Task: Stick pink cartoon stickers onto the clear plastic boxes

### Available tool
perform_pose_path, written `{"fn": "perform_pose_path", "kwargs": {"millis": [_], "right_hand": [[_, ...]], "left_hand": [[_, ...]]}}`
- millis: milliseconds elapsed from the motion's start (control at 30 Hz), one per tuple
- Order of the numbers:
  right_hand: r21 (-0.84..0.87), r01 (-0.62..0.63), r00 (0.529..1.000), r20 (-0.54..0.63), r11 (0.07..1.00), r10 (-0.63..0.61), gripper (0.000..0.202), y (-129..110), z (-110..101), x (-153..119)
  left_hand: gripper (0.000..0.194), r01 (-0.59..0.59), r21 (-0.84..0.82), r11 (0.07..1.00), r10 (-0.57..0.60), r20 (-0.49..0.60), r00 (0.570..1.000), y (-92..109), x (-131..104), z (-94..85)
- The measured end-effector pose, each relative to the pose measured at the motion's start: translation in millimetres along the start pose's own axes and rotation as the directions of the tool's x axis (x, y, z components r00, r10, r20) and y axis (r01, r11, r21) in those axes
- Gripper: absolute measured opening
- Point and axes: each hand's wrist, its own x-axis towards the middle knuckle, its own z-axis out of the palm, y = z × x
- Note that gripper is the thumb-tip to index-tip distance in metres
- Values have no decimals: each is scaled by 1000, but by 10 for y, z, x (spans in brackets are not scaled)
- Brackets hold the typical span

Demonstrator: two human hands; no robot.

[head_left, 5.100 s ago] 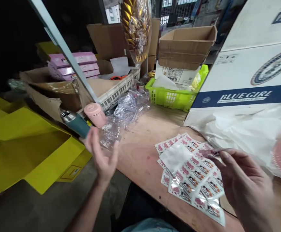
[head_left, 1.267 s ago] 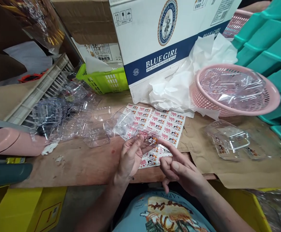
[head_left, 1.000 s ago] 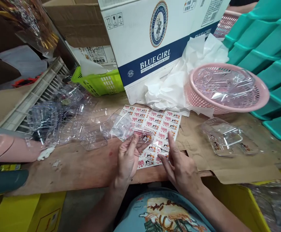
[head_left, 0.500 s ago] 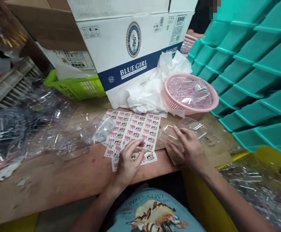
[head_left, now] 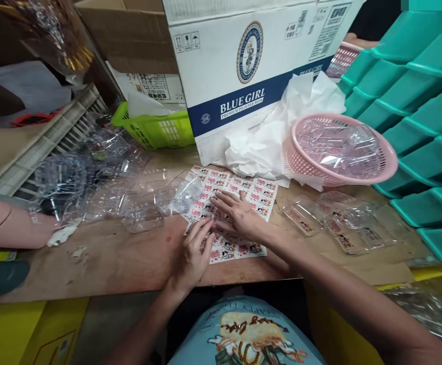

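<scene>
Sheets of cat stickers point(head_left: 264, 195) with pink lettering lie in front of me, slightly overlapping. My left hand point(head_left: 195, 251) rests at their left edge, fingers bent and thumb apart from them. Over the middle of the sheets reaches my right hand point(head_left: 240, 215), its fingers stretched out and its thumb close to my left fingertips. Whether a loose sticker is between the fingertips is too small to tell. To the right lie clear plastic containers point(head_left: 354, 230), several cat stickers showing on them. More clear plastic containers point(head_left: 143, 215) lie on the left, one overlapping the sheets' corner.
A pink basket point(head_left: 297, 157) holding clear containers stands behind, beside crumpled white paper point(head_left: 251, 149) and a large beer carton point(head_left: 221, 76). A green basket point(head_left: 156, 132) sits at back left. Stacked teal trays point(head_left: 426, 126) rise on the right. Clear plastic fills a yellow bin point(head_left: 322, 309) below right.
My right hand has left the clear container on the right and moved left onto the sticker sheets. My left hand has shifted slightly to the sheets' left edge. The view has turned left.
</scene>
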Motion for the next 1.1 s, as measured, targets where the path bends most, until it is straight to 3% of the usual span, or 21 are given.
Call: {"fn": "perform_pose_path", "kwargs": {"millis": [100, 167, 233, 333, 400, 500, 567, 633, 700, 767, 867, 967, 1033, 1100], "right_hand": [[15, 39, 999, 22, 999, -40, 47, -5, -24, 250], [-10, 41, 999, 23, 999, -41, 45, 1, -14, 357], [-94, 66, 997, 35, 993, -63, 46, 5, 40, 423], [-229, 151, 988, 71, 962, -138, 27, 12, 130, 433], [-261, 185, 983, 54, 948, -177, 24, 16, 134, 356], [-298, 213, 959, -117, 931, -257, 28, -12, 43, 99], [-330, 231, 915, -248, 915, -320, 30, -63, -38, -120], [-342, 254, 878, -310, 905, -364, 34, -124, -99, -320], [-321, 294, 859, -326, 900, -396, 40, -175, -133, -475], [-263, 345, 851, -317, 901, -419, 44, -206, -158, -594], [-133, 402, 857, -294, 906, -424, 46, -233, -205, -740], [-55, 443, 866, -233, 895, -443, 47, -272, -254, -836], [11, 434, 894, -130, 901, -429, 49, -298, -288, -834], [155, 345, 939, -72, 926, -337, 63, -291, -328, -753]], "left_hand": [[35, 49, 43, 998, -43, -149, 988, -100, 84, -237], [35, 39, 88, 995, -22, -193, 981, -170, 154, -355], [38, 29, 137, 990, -4, -175, 984, -245, 227, -415], [41, 52, 167, 985, -31, -130, 991, -347, 309, -441], [36, 120, 121, 985, -102, -143, 985, -379, 313, -463], [31, 316, -93, 944, -326, -123, 937, -342, 230, -516], [42, 469, -349, 811, -506, -18, 862, -268, 163, -535], [58, 556, -593, 582, -610, 134, 781, -179, 135, -530], [68, 582, -718, 381, -629, 259, 733, -107, 164, -513], [71, 600, -739, 308, -622, 321, 714, -81, 235, -498], [69, 620, -675, 399, -607, 312, 731, -135, 354, -482], [79, 637, -584, 504, -541, 361, 759, -204, 421, -441], [83, 621, -596, 510, -498, 385, 778, -183, 427, -401], [82, 580, -636, 509, -472, 357, 806, -89, 417, -371]]}}
